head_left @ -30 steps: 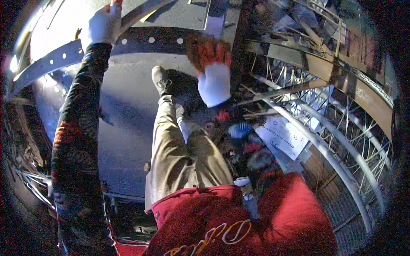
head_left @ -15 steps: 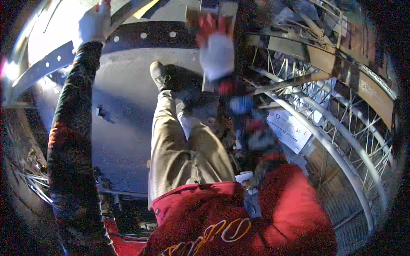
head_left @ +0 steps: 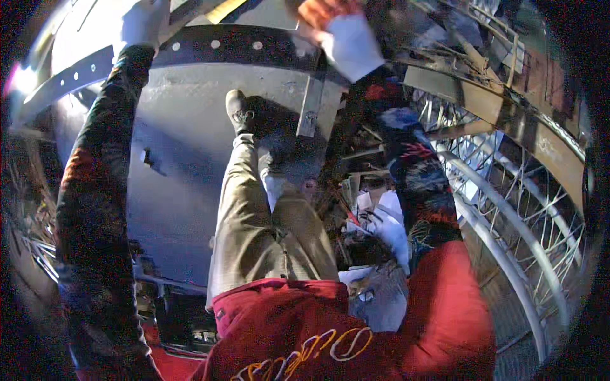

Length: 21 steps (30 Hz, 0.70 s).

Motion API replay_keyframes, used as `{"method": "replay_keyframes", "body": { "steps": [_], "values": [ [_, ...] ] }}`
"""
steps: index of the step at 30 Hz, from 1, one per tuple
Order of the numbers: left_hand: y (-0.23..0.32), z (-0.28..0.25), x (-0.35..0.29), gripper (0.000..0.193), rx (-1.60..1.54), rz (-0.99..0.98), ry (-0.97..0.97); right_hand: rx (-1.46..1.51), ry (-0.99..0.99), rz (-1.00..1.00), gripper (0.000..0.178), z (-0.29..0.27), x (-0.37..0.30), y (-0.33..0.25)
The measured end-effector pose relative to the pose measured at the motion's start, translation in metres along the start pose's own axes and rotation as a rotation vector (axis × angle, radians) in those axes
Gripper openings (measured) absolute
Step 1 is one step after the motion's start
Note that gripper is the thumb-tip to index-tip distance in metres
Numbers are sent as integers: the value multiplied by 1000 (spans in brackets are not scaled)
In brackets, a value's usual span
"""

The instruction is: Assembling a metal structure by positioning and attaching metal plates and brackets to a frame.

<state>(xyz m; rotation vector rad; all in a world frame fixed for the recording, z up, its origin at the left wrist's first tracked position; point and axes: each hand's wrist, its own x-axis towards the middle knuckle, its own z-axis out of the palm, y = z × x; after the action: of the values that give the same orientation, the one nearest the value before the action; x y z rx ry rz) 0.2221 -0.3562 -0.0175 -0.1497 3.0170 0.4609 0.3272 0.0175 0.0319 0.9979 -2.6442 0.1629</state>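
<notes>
My left hand [head_left: 141,24], in a pale work glove, is at the upper left beside a slanting grey metal bar [head_left: 184,14]. Its fingers run into bright glare at the upper edge, so their grip is hidden. At the upper middle, my right hand [head_left: 346,39] wears a white glove with orange-red fingers. Those fingers are smeared by motion and partly cut off by the picture's edge; whether they hold anything does not show. Below the hands runs a dark curved metal strip [head_left: 235,46] with a row of round holes. A yellow piece [head_left: 225,11] lies just beyond it.
My shoe [head_left: 236,108] stands on a large grey metal surface [head_left: 184,108], near a short flat metal bar [head_left: 309,108]. To the right are white curved tubes with wire lattice [head_left: 508,190], a brown beam [head_left: 457,89] and piled scraps and papers [head_left: 381,222].
My right hand has moved up and to the right, uncovering the short flat bar and the scrap pile beside my leg. My left hand has shifted slightly upward.
</notes>
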Motion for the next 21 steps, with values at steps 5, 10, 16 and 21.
{"method": "replay_keyframes", "body": {
  "steps": [5, 10, 16, 21],
  "values": [
    [-5, -9, 2, 64, 145, 82, 15, 233, -302, -168, 31, 23, -34, -63],
    [-33, 5, 10, 60, 382, 401, 105, 1057, 119, 397, 7, 48, -10, 26],
    [13, -7, -35, 72, 451, 427, 241, 257, -73, -200, 16, 23, -19, -4],
    [60, -41, -36, 51, 21, -58, 80, 330, -184, -367, 12, 44, -24, 8]
  ]
}}
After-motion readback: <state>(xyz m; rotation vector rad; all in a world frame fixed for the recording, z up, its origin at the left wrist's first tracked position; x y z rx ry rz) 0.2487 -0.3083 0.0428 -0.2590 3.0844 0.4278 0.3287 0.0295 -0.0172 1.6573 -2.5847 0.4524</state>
